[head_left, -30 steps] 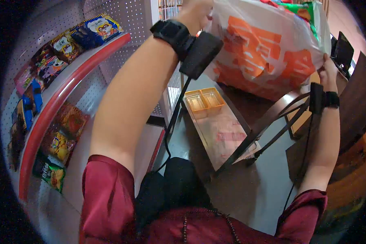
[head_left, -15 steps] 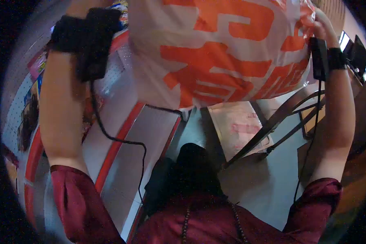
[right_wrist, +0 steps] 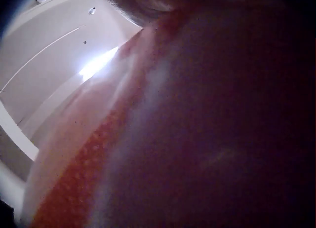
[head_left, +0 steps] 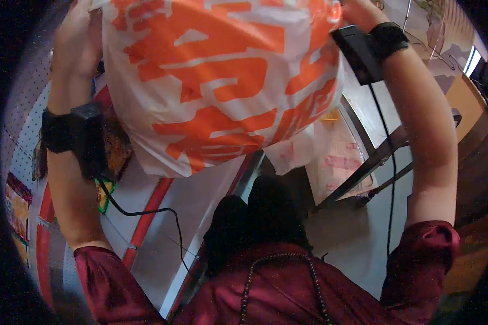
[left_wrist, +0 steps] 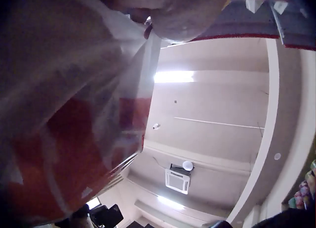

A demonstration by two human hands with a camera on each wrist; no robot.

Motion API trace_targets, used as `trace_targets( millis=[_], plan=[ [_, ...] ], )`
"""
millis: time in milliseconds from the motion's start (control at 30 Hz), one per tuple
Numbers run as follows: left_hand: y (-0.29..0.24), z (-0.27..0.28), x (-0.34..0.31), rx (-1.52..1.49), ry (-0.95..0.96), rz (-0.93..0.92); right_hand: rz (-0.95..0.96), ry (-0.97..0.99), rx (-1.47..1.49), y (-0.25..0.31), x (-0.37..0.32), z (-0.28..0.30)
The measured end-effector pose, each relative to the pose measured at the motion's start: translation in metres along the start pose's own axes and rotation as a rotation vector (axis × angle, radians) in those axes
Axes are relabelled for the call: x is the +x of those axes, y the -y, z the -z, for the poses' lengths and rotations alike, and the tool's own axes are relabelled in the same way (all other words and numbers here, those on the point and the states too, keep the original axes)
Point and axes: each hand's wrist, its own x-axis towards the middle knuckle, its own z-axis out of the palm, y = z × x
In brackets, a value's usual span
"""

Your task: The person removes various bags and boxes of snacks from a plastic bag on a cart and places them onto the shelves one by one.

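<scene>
L hand (head_left: 77, 40) at 10 o'clock clamps raised white-orange bag (head_left: 211, 81) edge; R hand (head_left: 360, 10) at 1 o'clock touches bag, fingers cropped, can't tell.

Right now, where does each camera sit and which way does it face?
Head: worn on head, looks down past raised orange-and-white bag to floor; both forearms, left hand, right hand show.
Left wrist: looks up past bag at ceiling; that hand's edge shows.
Right wrist: looks up, bag fills it; that hand's edge shows.
All share the bag.
</scene>
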Motion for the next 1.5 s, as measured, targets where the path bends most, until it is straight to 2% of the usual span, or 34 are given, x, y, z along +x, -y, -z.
trace_targets(
  millis=[67, 133, 233, 333, 433, 500, 533, 600, 633, 667, 733, 767, 800, 867, 900, 933, 1000, 1033, 1133, 1167, 1200, 1233, 1267, 1333, 1367, 1467, 1500],
  plan=[
    [0.010, -0.001, -0.003, -0.035, -0.028, 0.047, 0.033, -0.098, -0.114, -0.025, 0.013, 0.007],
    [0.021, -0.006, -0.001, -0.073, -0.055, 0.091, 0.021, -0.148, -0.077, -0.042, 0.018, 0.015],
    [0.048, -0.013, -0.003, -0.158, -0.116, 0.135, -0.111, -0.100, 0.057, -0.061, 0.017, 0.022],
    [0.078, -0.018, -0.012, -0.275, -0.171, 0.079, -0.234, -0.044, 0.191, -0.080, 0.019, 0.030],
    [0.088, -0.051, -0.041, -0.358, -0.206, 0.090, -0.172, 0.017, -0.275, -0.081, 0.006, 0.057],
    [0.099, -0.061, -0.057, -0.333, -0.245, 0.111, -0.140, 0.053, -0.613, -0.075, -0.024, 0.050],
    [0.106, -0.065, -0.062, -0.330, -0.248, 0.115, -0.144, 0.056, -0.611, -0.079, -0.032, 0.042],
    [0.125, -0.071, -0.075, -0.285, -0.265, 0.203, -0.198, -0.231, -0.684, -0.088, -0.040, 0.026],
    [0.134, -0.077, -0.082, -0.227, -0.265, 0.217, -0.264, -0.142, -0.553, -0.108, -0.021, 0.053],
    [0.144, -0.082, -0.088, -0.168, -0.266, 0.231, -0.263, -0.139, -0.553, -0.117, -0.021, 0.054],
    [0.170, -0.089, -0.096, -0.112, -0.274, 0.263, -0.212, -0.201, -0.850, -0.132, -0.026, 0.051],
    [0.178, -0.091, -0.101, -0.047, -0.244, 0.253, 0.140, 0.279, -1.639, -0.148, -0.013, 0.087],
    [0.186, -0.091, -0.106, 0.019, -0.215, 0.245, 0.142, 0.286, -1.638, -0.168, -0.010, 0.095],
    [0.214, -0.092, -0.113, 0.126, -0.220, 0.235, -0.421, -0.384, -0.241, -0.203, -0.005, 0.107],
    [0.227, -0.090, -0.118, 0.229, -0.219, 0.224, -0.427, -0.380, -0.243, -0.230, -0.002, 0.117],
    [0.234, -0.090, -0.124, 0.231, -0.225, 0.231, -0.441, -0.412, -0.553, -0.257, 0.002, 0.131],
    [0.245, -0.090, -0.138, 0.447, -0.076, 0.248, -0.474, -0.563, -0.679, -0.266, -0.015, 0.108],
    [0.259, -0.092, -0.145, 0.412, -0.066, 0.236, -0.490, -0.616, -0.671, -0.269, -0.025, 0.099],
    [0.297, -0.089, -0.169, 0.453, -0.046, 0.271, -0.493, -0.707, -0.366, -0.255, -0.071, 0.042],
    [0.305, -0.086, -0.173, 0.465, -0.065, 0.319, -0.508, -0.736, -0.427, -0.313, -0.058, 0.102],
    [0.315, -0.083, -0.177, 0.477, -0.083, 0.365, -0.526, -0.653, -0.266, -0.297, -0.073, 0.069],
    [0.325, -0.080, -0.178, 0.577, -0.037, 0.469, -0.487, -0.691, -0.228, -0.313, -0.077, 0.086],
    [0.336, -0.078, -0.185, 0.583, -0.036, 0.476, -0.446, -0.730, -0.183, -0.345, -0.082, 0.111],
    [0.350, -0.078, -0.198, 0.492, -0.176, 0.529, -0.561, -0.676, -0.199, -0.392, -0.095, 0.156],
    [0.335, -0.079, -0.201, 0.558, -0.180, 0.670, -0.557, -0.658, -0.155, -0.399, -0.115, 0.151],
    [0.335, -0.065, -0.219, 0.470, -0.244, 0.674, -0.508, -0.700, 0.055, -0.377, -0.165, 0.106],
    [0.342, -0.065, -0.227, 0.453, -0.288, 0.604, -0.462, -0.598, 0.085, -0.391, -0.175, 0.119]
  ],
)
